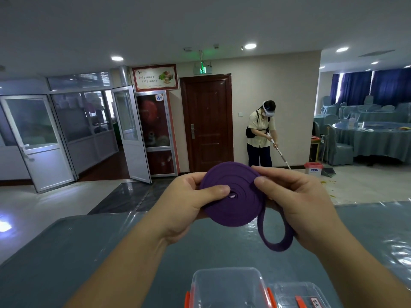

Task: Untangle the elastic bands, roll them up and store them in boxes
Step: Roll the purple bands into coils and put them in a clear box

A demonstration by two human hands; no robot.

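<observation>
**Purple band held as a flat coil between two hands, above the table**

At the far left stand glass doors (pixel 37 138) with pale frames, one leaf open toward the room. Right of them is a dark brown wooden door (pixel 206 121).

In the middle, the left hand (pixel 186 205) grips the purple elastic band (pixel 233 196) from its left side: the thumb lies across the front face of the coil, its tip near the small hole in the centre, and the other fingers are curled behind the roll. The band is wound into a flat spiral disc. Its flat face is turned toward the camera, so the axis of the roll points roughly from the person forward, a little upward. The coil is held in the air, above the far edge of the grey-blue table (pixel 66 252).

The right hand (pixel 300 196) pinches the right edge of the coil, with the thumb on the front face and the fingers behind. From the lower right of the disc the unrolled tail hangs down as a loop, its long axis almost vertical, next to the right palm.

Near the bottom edge, two clear plastic boxes (pixel 229 287) with orange clips stand on the table, close to the person.

In the background, right of the brown door, another person (pixel 262 134) holds a long stick. At the far right is a round table (pixel 375 141) with covered chairs.
</observation>
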